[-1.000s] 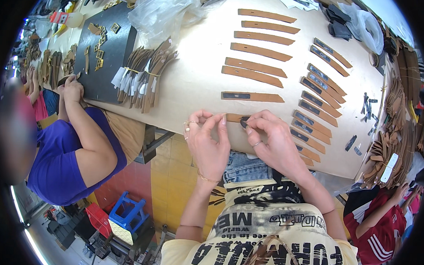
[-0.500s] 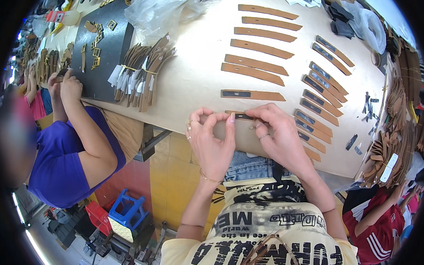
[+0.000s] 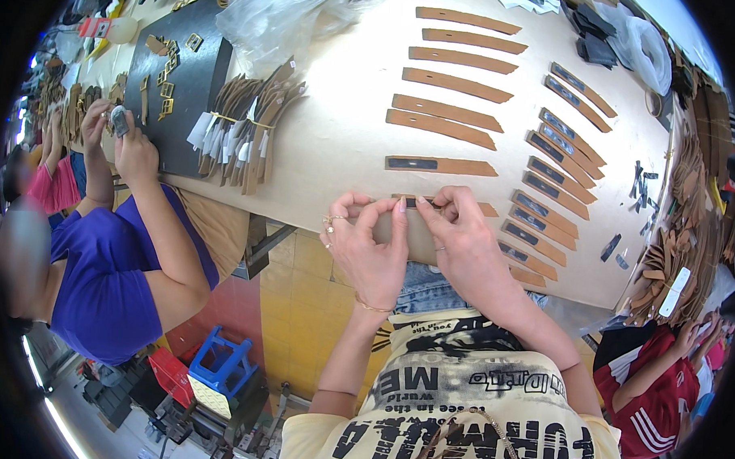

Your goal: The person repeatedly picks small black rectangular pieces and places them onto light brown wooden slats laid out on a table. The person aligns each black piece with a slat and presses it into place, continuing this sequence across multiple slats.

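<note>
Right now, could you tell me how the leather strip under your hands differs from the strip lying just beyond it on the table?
The near strip is mostly covered by the left hand and right hand, fingertips pressing on it; the far strip lies untouched and in full view. The far strip's dark rectangular patch shows plainly at its left end; the near strip shows only a sliver of dark patch between the fingers. Both are tan, flat and lie crosswise near the table edge.

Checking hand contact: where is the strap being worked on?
Head view, near table edge: the brown strap lies pinched between the left hand and right hand.
</note>
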Motion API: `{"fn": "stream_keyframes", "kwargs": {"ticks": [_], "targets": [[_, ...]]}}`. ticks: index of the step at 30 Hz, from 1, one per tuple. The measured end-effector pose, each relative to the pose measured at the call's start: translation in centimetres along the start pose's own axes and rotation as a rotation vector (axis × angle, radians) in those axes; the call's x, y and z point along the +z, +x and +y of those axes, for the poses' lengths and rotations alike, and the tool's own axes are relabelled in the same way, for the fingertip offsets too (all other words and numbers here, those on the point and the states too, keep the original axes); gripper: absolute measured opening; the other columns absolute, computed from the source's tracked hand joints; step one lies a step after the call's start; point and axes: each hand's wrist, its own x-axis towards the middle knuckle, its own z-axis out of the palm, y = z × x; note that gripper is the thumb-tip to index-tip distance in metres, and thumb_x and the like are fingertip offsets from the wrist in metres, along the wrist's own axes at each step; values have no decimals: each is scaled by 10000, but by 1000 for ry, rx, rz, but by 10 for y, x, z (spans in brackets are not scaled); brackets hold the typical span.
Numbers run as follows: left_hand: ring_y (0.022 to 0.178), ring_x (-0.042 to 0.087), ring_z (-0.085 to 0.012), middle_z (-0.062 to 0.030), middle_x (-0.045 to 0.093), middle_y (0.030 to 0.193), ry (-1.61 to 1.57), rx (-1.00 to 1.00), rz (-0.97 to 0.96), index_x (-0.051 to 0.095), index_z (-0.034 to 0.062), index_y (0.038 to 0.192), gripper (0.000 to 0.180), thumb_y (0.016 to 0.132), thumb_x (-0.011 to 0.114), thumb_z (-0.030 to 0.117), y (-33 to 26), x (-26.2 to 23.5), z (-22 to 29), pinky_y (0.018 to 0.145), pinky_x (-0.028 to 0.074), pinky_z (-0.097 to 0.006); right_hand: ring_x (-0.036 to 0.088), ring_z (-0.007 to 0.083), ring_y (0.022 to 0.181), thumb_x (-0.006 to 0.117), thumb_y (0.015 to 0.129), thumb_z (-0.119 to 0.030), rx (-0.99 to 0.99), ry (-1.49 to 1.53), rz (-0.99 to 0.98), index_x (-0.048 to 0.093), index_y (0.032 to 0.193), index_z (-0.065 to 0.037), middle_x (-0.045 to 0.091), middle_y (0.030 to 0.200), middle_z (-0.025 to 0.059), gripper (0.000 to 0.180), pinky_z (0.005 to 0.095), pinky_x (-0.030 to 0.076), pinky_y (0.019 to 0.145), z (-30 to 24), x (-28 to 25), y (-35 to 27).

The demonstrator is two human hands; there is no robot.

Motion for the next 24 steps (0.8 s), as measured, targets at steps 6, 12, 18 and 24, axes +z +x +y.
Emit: {"fn": "stream_keyframes", "kwargs": {"ticks": [6,12,18,24], "targets": [[926,548,-201,-26,557,1022,-2,5,15,737,152,864,117,823,780,253,-4,3,-4,836,345,-385,547,226,796,602,782,116,-57,-139,40,666,1158,43,515,1062,149,389,346,507,735,-4,5,0],[937,546,-198,-19,561,1007,-2,4,44,742,158,862,108,811,792,238,-5,6,-5,835,345,-383,558,285,936,584,820,51,-76,-208,11,635,1174,72,518,1098,169,358,375,486,791,-7,6,-1],[945,555,-211,-33,572,1030,-19,36,88,737,138,856,113,798,799,213,-6,10,-6,857,351,-394,557,302,960,576,817,31,-102,-273,19,612,1180,99,520,1113,179,371,377,473,778,-7,10,-3],[962,568,-228,-56,578,1036,-40,24,103,725,121,849,121,786,803,190,-7,12,-6,868,364,-400,569,313,976,601,840,4,-81,-291,22,625,1177,84,526,1122,182,348,397,489,809,-10,10,-3]]}}
